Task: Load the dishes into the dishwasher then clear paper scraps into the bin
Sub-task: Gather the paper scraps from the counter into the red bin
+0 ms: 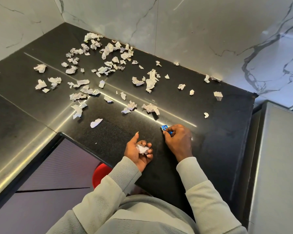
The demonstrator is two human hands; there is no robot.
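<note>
Clearly the right hand (178,141) fingers are pinching a blue wrapper (165,128) on the near table (218,135), the left hand (139,153) is cupping a crumpled scrap (142,148), and the paper scraps (100,68) farther off are looking light, soft and easy to pinch anywhere.

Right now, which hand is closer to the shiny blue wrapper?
The right hand: its fingers pinch the blue wrapper. The left hand, cupping white paper scraps, sits nearer the person, leftward.

Glossy black tabletop (218,132) fills a corner, streaks of light glinting along its seams. White marble walls (210,31) with grey veins rise behind. Grey steel surface (277,157) sits at right.
</note>
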